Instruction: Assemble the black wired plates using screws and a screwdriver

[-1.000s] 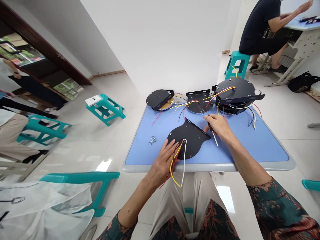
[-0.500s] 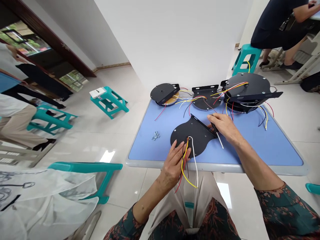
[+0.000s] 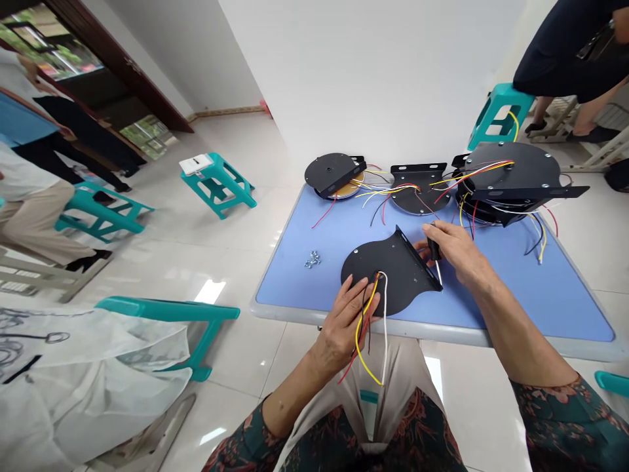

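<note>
A black round metal plate with a bent, slotted flange (image 3: 386, 269) lies near the table's front edge. Yellow, white, red and black wires (image 3: 385, 321) come out of its centre hole and hang over the edge. My left hand (image 3: 344, 321) grips the plate's near left rim, fingers on top and wires running across them. In my right hand (image 3: 449, 246) is a screwdriver (image 3: 434, 251) with a black handle, its shaft slanting down beside the plate's right corner. Some right fingers reach behind the flange; whether they touch it I cannot tell.
Small silver screws (image 3: 312, 259) lie in a pile on the blue table (image 3: 289, 282). Along its back stand a wired black disc unit (image 3: 334, 174), another flanged plate (image 3: 417, 196) and stacked units (image 3: 511, 174). A white wall (image 3: 373, 78) rises behind. Green stools (image 3: 219, 183) and seated people surround.
The screwdriver has turned more upright, its tip now close to the plate's right corner. The plate is turned slightly under my left hand. The whole view has shifted a little.
</note>
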The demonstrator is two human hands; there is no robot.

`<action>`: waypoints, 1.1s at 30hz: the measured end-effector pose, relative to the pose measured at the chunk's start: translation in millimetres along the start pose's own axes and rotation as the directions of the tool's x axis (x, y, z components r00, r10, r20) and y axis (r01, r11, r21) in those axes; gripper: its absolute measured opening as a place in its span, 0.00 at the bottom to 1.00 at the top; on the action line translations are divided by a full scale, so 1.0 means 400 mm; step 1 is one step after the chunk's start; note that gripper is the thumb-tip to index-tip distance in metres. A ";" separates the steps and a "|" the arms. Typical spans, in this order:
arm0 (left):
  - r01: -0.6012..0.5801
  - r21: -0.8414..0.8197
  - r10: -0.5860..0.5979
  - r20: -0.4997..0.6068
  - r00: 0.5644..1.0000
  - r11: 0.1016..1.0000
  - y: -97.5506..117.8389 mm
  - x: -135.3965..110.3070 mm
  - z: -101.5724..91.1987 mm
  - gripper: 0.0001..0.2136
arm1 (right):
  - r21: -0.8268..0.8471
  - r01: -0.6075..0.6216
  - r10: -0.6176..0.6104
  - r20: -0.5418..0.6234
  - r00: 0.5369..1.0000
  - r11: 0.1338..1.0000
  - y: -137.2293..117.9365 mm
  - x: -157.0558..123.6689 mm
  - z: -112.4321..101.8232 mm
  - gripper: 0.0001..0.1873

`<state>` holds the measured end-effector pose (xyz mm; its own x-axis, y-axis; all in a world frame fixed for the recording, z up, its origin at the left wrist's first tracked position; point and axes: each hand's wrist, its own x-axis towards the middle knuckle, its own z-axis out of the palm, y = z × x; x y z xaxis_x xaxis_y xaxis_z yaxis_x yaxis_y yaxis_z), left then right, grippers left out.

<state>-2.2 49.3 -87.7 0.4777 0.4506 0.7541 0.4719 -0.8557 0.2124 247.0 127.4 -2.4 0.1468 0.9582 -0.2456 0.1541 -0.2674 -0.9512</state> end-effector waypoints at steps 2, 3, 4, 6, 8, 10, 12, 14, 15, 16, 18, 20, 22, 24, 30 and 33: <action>0.001 -0.007 -0.001 0.005 1.000 1.000 0.000 0.001 0.000 0.25 | 0.048 0.012 -0.012 -0.002 1.000 0.999 -0.005 0.000 0.001 0.14; 0.000 -0.010 0.000 0.010 1.000 1.000 0.001 0.002 -0.001 0.25 | 0.056 0.021 -0.021 0.004 1.000 0.998 -0.007 0.000 0.000 0.15; -0.002 -0.012 0.002 0.014 1.000 1.000 0.002 0.003 -0.001 0.25 | 0.058 0.033 -0.034 0.015 0.999 0.998 -0.007 0.001 -0.002 0.16; -0.011 -0.016 0.011 0.016 1.000 1.000 0.004 0.006 -0.001 0.24 | 0.042 0.066 -0.068 0.038 0.997 0.997 -0.006 0.001 -0.007 0.17; -0.025 -0.011 0.025 0.013 1.000 1.000 0.005 0.010 -0.002 0.23 | -0.009 0.097 -0.096 0.059 0.994 0.995 -0.001 0.002 -0.013 0.20; -0.030 -0.002 0.030 0.013 0.999 1.000 0.007 0.015 -0.003 0.22 | -0.098 0.121 -0.111 0.096 0.989 0.988 0.006 0.002 -0.019 0.23; -0.026 0.005 0.026 0.013 1.000 1.000 0.009 0.019 -0.006 0.21 | -0.205 0.156 -0.130 0.131 0.983 0.966 0.012 0.001 -0.021 0.26; -0.022 0.000 0.022 0.011 1.000 1.000 0.011 0.023 -0.008 0.19 | -0.303 0.192 -0.148 0.160 0.976 0.933 0.016 0.000 -0.021 0.29; -0.022 -0.003 0.023 0.011 1.000 1.000 0.011 0.024 -0.010 0.18 | -0.346 0.195 -0.142 0.174 0.975 0.918 0.017 -0.001 -0.021 0.29; -0.025 -0.006 0.025 0.012 1.000 1.000 0.012 0.024 -0.011 0.18 | -0.382 0.189 -0.125 0.188 0.974 0.904 0.017 -0.002 -0.020 0.28; -0.024 -0.004 0.024 0.024 0.999 1.000 0.013 0.024 -0.012 0.18 | -0.430 0.162 -0.076 0.209 0.975 0.888 0.016 -0.003 -0.018 0.28; -0.017 0.002 0.017 0.042 0.999 1.000 0.014 0.022 -0.013 0.18 | -0.455 0.143 -0.052 0.205 0.977 0.879 0.016 -0.004 -0.018 0.26; -0.009 0.001 0.009 0.052 0.999 1.000 0.014 0.021 -0.014 0.18 | -0.474 0.148 -0.060 0.195 0.979 0.868 0.019 -0.004 -0.018 0.24; -0.005 -0.010 0.005 0.049 0.999 1.000 0.015 0.020 -0.015 0.18 | -0.499 0.161 -0.076 0.187 0.979 0.852 0.023 -0.003 -0.019 0.21; 0.009 -0.005 -0.009 0.034 0.999 1.000 0.021 0.016 -0.013 0.17 | -0.559 0.173 -0.098 0.162 0.982 0.811 0.024 -0.010 -0.012 0.18; 0.031 0.039 -0.031 -0.022 0.999 0.999 0.028 0.008 -0.004 0.17 | -0.590 0.163 -0.079 0.166 0.983 0.791 0.012 -0.020 -0.006 0.17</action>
<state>3.5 40.5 -81.9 0.4468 0.4710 0.7606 0.5152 -0.8305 0.2116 248.9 118.2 -4.8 -0.0296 0.9799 -0.1974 0.7219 -0.1156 -0.6823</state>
